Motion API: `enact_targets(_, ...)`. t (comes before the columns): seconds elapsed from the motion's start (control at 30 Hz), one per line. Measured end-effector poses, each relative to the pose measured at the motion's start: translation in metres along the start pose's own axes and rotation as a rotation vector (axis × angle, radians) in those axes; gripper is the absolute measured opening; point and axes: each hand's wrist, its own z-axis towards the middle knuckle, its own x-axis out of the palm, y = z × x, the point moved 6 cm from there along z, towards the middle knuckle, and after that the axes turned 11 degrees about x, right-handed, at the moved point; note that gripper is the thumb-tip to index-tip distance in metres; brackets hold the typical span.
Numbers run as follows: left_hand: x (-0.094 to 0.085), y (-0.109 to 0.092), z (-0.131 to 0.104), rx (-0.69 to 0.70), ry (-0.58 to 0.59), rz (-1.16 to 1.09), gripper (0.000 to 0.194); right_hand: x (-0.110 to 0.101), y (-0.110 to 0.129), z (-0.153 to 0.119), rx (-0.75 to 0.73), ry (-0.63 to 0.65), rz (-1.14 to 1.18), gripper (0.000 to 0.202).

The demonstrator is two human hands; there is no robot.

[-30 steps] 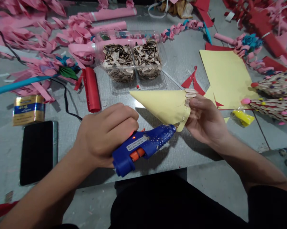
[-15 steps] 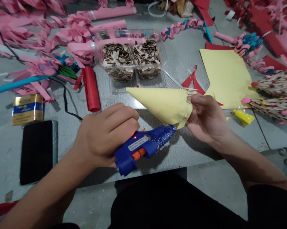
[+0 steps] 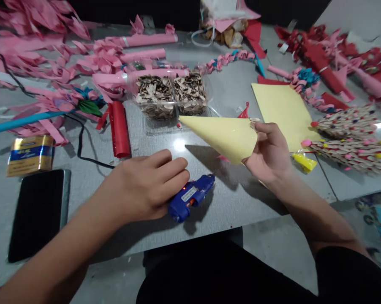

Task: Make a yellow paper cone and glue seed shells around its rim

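My left hand (image 3: 148,185) is closed around the handle of a blue hot glue gun (image 3: 193,196), whose small red light is lit. The gun's nozzle points right, just over the table or resting on it; which, I cannot tell. A pale yellow paper cone (image 3: 224,135) lies sideways in my right hand (image 3: 271,152), its tip toward the left. The right thumb and fingers grip the cone's wide end, where a few seed shells sit along the upper rim. A gap separates nozzle and cone.
Behind the cone stands a clear two-part tray of seed shells (image 3: 173,100). Yellow paper sheets (image 3: 282,109) and shell-covered cones (image 3: 352,154) lie at right. A phone (image 3: 38,215), a gold box (image 3: 30,155), a red paper roll (image 3: 119,128) and pink paper flowers (image 3: 104,59) are at left.
The glue gun has come away from the cone's lower rim and moved down toward the table. The cone has turned slightly in my right hand. The camera view has tilted up a little.
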Motion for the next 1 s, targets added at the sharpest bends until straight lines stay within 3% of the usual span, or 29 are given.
enact_targets(0.13, 0.012, 0.009, -0.002, -0.007, 0.105, -0.021, 0.009, -0.015, 0.014, 0.009, -0.134, -0.021, 0.098, 0.025)
enact_targets(0.23, 0.022, 0.020, -0.006, -0.055, 0.202, -0.058, 0.020, -0.019, 0.017, 0.017, -0.194, 0.011, 0.140, 0.023)
enact_targets(0.47, 0.063, 0.050, -0.025, -0.305, 0.394, -0.089, 0.054, -0.011, 0.016, 0.023, -0.317, 0.109, 0.191, 0.029)
enact_targets(0.53, 0.071, 0.057, -0.030, -0.372, 0.393, -0.143, 0.060, -0.013, 0.016, 0.024, -0.349, 0.087, 0.243, 0.031)
enact_targets(0.67, 0.069, 0.058, -0.037, -0.403, 0.291, -0.250, 0.063, -0.020, 0.019, 0.029, -0.383, 0.031, 0.336, 0.025)
enact_targets(0.8, 0.062, 0.049, -0.050, -0.406, 0.262, -0.263, 0.079, -0.024, 0.026, 0.034, -0.414, 0.062, 0.397, 0.025)
enact_targets(0.9, 0.055, 0.046, -0.059, -0.411, 0.246, -0.289, 0.077, -0.026, 0.027, 0.037, -0.418, 0.094, 0.409, 0.027)
enact_targets(1.0, 0.040, 0.059, -0.056, -0.432, 0.205, -0.291, 0.074, -0.026, 0.025, 0.040, -0.411, 0.105, 0.406, 0.028)
